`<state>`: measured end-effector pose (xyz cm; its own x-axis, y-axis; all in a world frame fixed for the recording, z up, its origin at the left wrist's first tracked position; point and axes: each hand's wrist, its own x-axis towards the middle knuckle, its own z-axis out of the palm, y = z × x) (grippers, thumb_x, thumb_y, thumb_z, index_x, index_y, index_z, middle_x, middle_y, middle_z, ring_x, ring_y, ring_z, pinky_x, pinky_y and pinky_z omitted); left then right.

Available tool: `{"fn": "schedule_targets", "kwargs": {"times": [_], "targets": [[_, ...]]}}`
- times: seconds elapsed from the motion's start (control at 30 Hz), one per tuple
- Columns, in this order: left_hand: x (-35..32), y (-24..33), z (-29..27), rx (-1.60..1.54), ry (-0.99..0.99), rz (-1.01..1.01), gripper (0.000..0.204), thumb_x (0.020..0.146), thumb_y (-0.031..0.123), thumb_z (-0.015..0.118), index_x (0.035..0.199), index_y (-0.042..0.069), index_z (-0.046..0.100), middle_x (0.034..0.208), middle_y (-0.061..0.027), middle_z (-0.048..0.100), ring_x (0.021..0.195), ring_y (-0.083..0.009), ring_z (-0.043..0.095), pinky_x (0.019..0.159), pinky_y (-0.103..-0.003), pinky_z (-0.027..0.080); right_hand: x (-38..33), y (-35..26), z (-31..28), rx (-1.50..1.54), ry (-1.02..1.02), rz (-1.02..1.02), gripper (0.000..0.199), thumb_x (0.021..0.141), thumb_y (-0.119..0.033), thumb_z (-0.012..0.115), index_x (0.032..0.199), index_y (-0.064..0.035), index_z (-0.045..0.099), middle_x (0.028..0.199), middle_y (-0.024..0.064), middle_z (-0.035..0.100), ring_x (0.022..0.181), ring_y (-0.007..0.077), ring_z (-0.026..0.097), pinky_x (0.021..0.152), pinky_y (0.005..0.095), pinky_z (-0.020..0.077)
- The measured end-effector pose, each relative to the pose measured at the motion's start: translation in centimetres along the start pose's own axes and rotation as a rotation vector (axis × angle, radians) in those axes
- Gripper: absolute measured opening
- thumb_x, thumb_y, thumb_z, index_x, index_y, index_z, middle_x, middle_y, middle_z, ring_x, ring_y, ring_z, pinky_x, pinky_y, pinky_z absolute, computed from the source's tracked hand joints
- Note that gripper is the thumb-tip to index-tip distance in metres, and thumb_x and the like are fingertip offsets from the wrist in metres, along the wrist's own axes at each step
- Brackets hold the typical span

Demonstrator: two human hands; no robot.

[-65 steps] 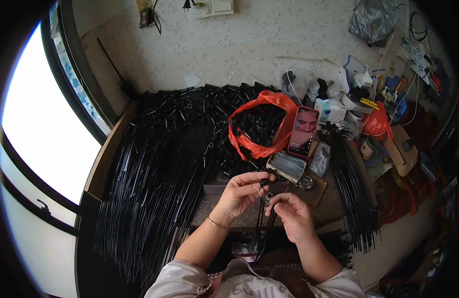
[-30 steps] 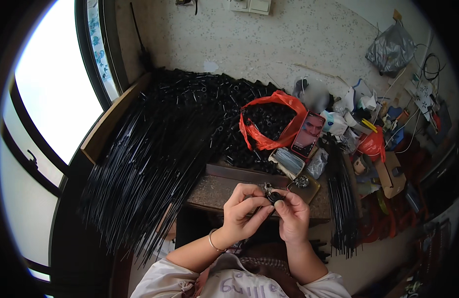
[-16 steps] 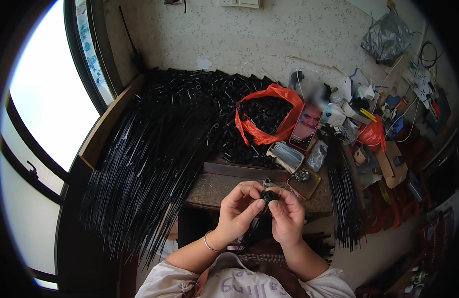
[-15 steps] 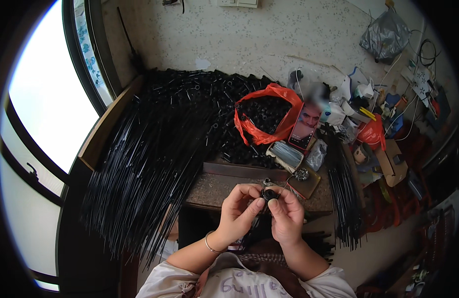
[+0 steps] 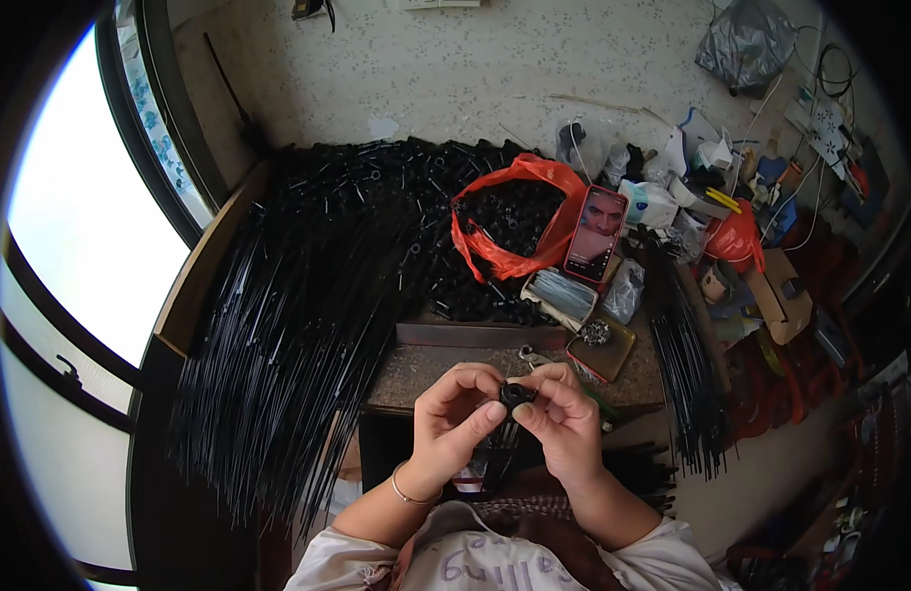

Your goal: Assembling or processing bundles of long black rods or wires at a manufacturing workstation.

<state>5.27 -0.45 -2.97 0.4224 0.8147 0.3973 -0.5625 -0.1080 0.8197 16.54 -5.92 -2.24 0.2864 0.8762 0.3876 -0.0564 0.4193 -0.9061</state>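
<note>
Between my two hands, over the front edge of the bench, is a small black ring-shaped part (image 5: 517,394) with a round opening facing up. My left hand (image 5: 460,409) pinches its left side with thumb and fingertips. The thumb and fingers of my right hand (image 5: 564,419) close on its right side. Just beyond my fingers, a small metal fitting (image 5: 527,355) stands at the bench edge. The fingers hide part of the black piece. Something green (image 5: 601,406) shows beside my right hand, mostly covered.
Long thin black rods (image 5: 268,364) pile up at left, with another bundle (image 5: 684,374) at right. A red plastic bag (image 5: 515,266) holds black parts. Near it are a phone (image 5: 595,234), a box of thin metal pins (image 5: 564,294) and a shallow tray (image 5: 618,357). Clutter fills the right.
The whole view has shifted a little. Both hands still grip the black part, whose opening now faces up more plainly. A green thing has come into sight beside my right hand.
</note>
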Motion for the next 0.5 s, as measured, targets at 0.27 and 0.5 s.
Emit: {"fn": "schedule_targets", "kwargs": {"times": [0.27, 0.5], "targets": [[-0.2, -0.6, 1.3, 0.114, 0.032, 0.062, 0.024, 0.063, 0.007, 0.063, 0.080, -0.001, 0.049, 0.080, -0.0056, 0.047, 0.069, -0.0100, 0.044, 0.061, -0.021, 0.037, 0.3, -0.9, -0.9, 0.034, -0.009, 0.110, 0.019, 0.069, -0.008, 0.058, 0.085, 0.0005, 0.054, 0.075, 0.0002, 0.044, 0.057, 0.0047, 0.041, 0.048, 0.0137, 0.0328], [0.4, 0.5, 1.2, 0.738, -0.102, 0.342, 0.026, 0.070, 0.019, 0.054, 0.082, -0.003, 0.049, 0.068, -0.0084, 0.049, 0.061, -0.0141, 0.046, 0.055, -0.022, 0.036, 0.6, 0.1, -1.7, 0.365, -0.109, 0.280, 0.024, 0.062, -0.010, 0.064, 0.078, -0.0015, 0.048, 0.071, 0.0008, 0.043, 0.058, 0.0041, 0.041, 0.049, 0.0149, 0.0341]]}}
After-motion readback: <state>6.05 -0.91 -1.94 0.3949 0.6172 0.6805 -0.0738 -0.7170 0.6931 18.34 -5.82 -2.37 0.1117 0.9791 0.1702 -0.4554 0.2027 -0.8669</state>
